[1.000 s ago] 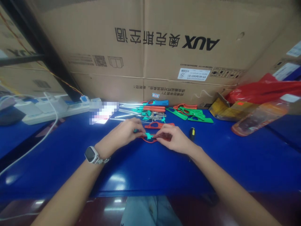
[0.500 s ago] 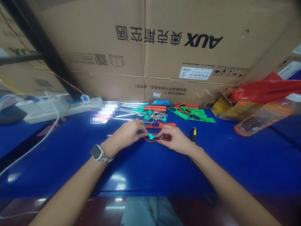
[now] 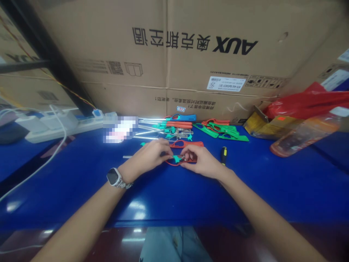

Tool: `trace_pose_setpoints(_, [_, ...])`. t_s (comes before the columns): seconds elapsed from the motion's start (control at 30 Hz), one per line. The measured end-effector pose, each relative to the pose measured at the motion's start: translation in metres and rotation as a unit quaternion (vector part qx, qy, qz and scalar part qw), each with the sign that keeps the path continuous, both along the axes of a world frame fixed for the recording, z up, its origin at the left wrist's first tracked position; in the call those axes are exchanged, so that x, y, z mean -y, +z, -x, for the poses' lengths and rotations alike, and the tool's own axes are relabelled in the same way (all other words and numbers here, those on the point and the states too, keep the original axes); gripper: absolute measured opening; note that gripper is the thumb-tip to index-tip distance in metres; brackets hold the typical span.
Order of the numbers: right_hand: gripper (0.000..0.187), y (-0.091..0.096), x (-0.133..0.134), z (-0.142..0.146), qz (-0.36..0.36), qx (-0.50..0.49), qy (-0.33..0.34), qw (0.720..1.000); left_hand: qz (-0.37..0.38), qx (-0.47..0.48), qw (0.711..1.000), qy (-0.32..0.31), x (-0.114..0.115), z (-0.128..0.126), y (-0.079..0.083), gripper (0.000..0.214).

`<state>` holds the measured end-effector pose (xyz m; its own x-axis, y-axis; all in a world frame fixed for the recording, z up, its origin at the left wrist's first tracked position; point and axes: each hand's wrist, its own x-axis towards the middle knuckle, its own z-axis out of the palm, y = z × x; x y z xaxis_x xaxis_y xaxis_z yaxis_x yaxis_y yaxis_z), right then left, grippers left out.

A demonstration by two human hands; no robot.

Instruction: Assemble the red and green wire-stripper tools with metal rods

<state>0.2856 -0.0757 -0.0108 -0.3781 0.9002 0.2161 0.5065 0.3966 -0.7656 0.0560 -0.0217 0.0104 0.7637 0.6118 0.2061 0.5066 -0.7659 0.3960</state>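
Mid-frame, I see left hand pinching the teal piece, right hand half-curled, hold unclear, red shell apparently unclosed.

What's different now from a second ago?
The left hand and small teal piece have shifted slightly right, toward the right hand. A silver rod's end now shows beyond the left wrist. No clear release or new hold. The right hand, screwdriver and bottle stayed about put.
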Motion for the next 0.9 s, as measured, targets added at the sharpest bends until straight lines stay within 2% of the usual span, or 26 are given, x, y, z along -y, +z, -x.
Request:
trace_pose_setpoints(0.07, [0.031, 0.001, 0.002, 0.003, -0.016, 0.022, -0.005, 1.000, 0.008, 0.009, 1.000, -0.009, 0.001, 0.000, 0.000, 0.011])
trace_pose_setpoints(0.2, [0.016, 0.005, 0.005, 0.013, -0.074, 0.095, -0.017, 0.993, 0.020, 0.005, 1.000, -0.024, 0.002, -0.001, 0.000, 0.011])
trace_pose_setpoints(0.33, [0.006, 0.003, 0.006, 0.020, -0.094, 0.119, -0.041, 0.988, 0.029, 0.001, 0.999, -0.019, 0.005, 0.000, 0.003, 0.012])
trace_pose_setpoints(0.47, [0.001, -0.001, 0.005, 0.022, -0.099, 0.097, -0.037, 0.990, 0.033, 0.020, 0.999, 0.000, 0.010, 0.003, 0.009, 0.016])
trace_pose_setpoints(0.53, [0.007, -0.003, 0.005, 0.022, -0.091, 0.076, -0.033, 0.992, 0.040, 0.001, 0.999, -0.018, 0.012, 0.004, 0.010, 0.018])
trace_pose_setpoints(0.7, [0.014, -0.008, 0.002, 0.022, -0.073, 0.012, -0.032, 0.997, 0.019, -0.051, 0.996, -0.071, 0.011, 0.002, 0.003, 0.008])
trace_pose_setpoints(0.9, [0.010, -0.011, 0.000, 0.022, -0.060, -0.020, -0.045, 0.997, 0.019, -0.034, 0.997, -0.070, 0.006, 0.003, -0.001, 0.012])
